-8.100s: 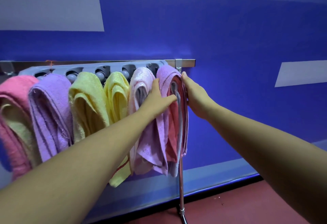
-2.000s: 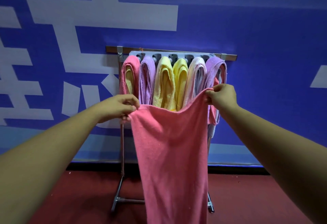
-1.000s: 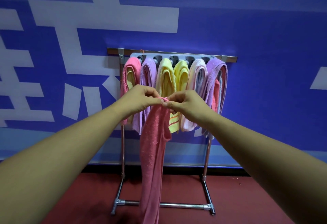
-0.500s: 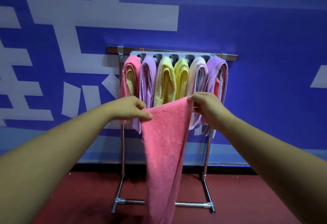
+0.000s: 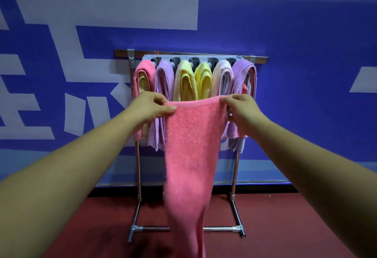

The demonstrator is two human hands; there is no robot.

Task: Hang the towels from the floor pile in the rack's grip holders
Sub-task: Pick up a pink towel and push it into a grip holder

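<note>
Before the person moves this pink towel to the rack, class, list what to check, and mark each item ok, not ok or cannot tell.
1. Left hand grip: ok, it pinches the towel at its top left corner.
2. Right hand grip: ok, it pinches the top right corner.
3. Top edge spread: ok, it runs across between both hands.
4. Towel's lower end off the floor: cannot tell, it leaves the picture.
5. Free holder on the rack: cannot tell; hung towels cover the whole holder strip.
</note>
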